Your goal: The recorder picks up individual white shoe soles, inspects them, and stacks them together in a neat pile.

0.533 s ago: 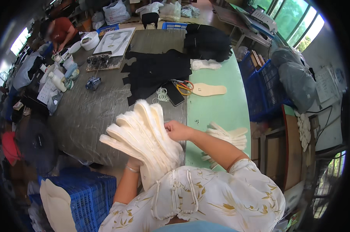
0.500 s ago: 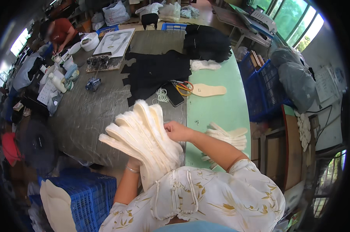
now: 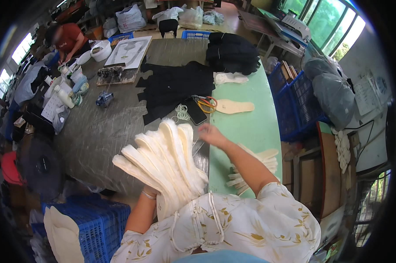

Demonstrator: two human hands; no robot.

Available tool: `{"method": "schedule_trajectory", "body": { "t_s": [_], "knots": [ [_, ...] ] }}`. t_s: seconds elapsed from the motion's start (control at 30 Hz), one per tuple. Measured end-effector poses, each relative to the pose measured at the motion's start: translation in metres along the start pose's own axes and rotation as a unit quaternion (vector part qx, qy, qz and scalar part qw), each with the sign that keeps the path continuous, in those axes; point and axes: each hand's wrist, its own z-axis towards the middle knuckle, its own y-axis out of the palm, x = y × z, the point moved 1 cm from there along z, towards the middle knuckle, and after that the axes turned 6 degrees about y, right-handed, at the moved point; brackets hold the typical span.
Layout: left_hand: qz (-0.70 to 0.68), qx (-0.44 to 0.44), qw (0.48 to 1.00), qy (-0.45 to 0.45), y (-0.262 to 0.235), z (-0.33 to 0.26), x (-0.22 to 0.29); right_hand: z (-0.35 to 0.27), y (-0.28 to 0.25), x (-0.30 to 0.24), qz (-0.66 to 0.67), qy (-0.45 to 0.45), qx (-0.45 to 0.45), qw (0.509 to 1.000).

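Observation:
A fanned bundle of cream fleecy insoles (image 3: 163, 162) leans against my front at the table's near edge. My left hand (image 3: 150, 190) grips it from beneath on the left side, its fingers mostly hidden behind the insoles. Just right of the bundle's upper part, my right hand (image 3: 212, 134) hovers apart from it, fingers loosely bent and slightly blurred; I cannot make out anything in them. Under my right forearm lies another fanned stack of insoles (image 3: 268, 158) on the green mat. A single flat insole (image 3: 235, 106) rests farther up the mat.
Orange-handled scissors (image 3: 206, 104), a dark phone (image 3: 197, 115) and looped white cord (image 3: 182, 112) lie beside black fabric (image 3: 176, 90). Black stacked pieces (image 3: 233, 52) sit at the far end. Blue crates (image 3: 99, 228) stand at lower left. A person in red (image 3: 71, 37) works far left.
My right hand has come off the bundle's right edge and moved up and to the right. The insoles at the top of the bundle have shifted right and spread apart slightly.

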Motion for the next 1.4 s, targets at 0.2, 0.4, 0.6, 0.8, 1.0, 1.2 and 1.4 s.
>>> {"method": "schedule_trajectory", "body": {
  "t_s": [0.2,0.4,0.6,0.8,1.0,1.2,1.4],
  "knots": [
    [0.12,-0.046,0.991,-0.044,-0.003,0.009,0.032,0.012,-0.058,-0.013,0.065,0.06,-0.042,0.995],
    [0.246,-0.124,0.957,-0.092,0.001,0.029,0.038,-0.003,-0.007,-0.038,0.497,0.089,-0.196,0.84],
    [0.366,-0.215,0.895,-0.139,-0.001,0.026,0.049,0.013,0.001,-0.049,0.103,0.169,-0.25,0.948],
    [0.473,-0.289,0.816,-0.162,0.003,0.023,0.042,0.015,-0.012,-0.047,0.279,0.241,-0.266,0.891],
    [0.549,-0.178,0.791,-0.203,0.014,0.029,0.04,-0.013,-0.019,-0.094,0.326,0.045,-0.375,0.867],
    [0.687,-0.144,0.675,-0.229,0.01,0.06,0.042,-0.067,-0.042,-0.144,-0.131,0.032,-0.447,0.884],
    [0.782,-0.153,0.568,-0.208,0.015,0.097,0.023,-0.103,-0.054,-0.138,-0.135,-0.111,-0.469,0.865]
  ]
}}
